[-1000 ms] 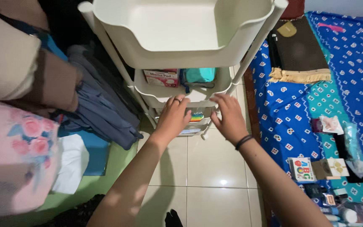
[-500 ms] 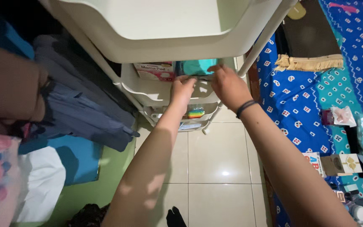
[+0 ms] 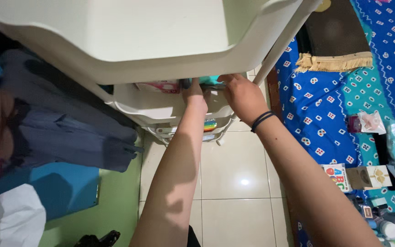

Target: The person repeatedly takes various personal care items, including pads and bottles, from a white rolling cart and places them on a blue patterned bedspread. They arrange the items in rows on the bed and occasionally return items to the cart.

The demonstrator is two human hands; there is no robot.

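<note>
Hands reach together into the middle tray (image 3: 161, 103) of a white cart: the left hand (image 3: 194, 93) and the right hand (image 3: 241, 93) both touch a teal pouch (image 3: 210, 80). The pouch lies straight ahead, mostly hidden under the top tray (image 3: 129, 59), with a pink packet (image 3: 158, 86) to its left. Fingers are tucked out of sight, so I cannot tell whether either hand grips it.

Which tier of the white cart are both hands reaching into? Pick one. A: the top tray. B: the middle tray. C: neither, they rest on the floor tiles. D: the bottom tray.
B: the left hand and right hand both reach over the rim of the middle tray, under the top tray, at a teal item whose kind cannot be made out.
</note>
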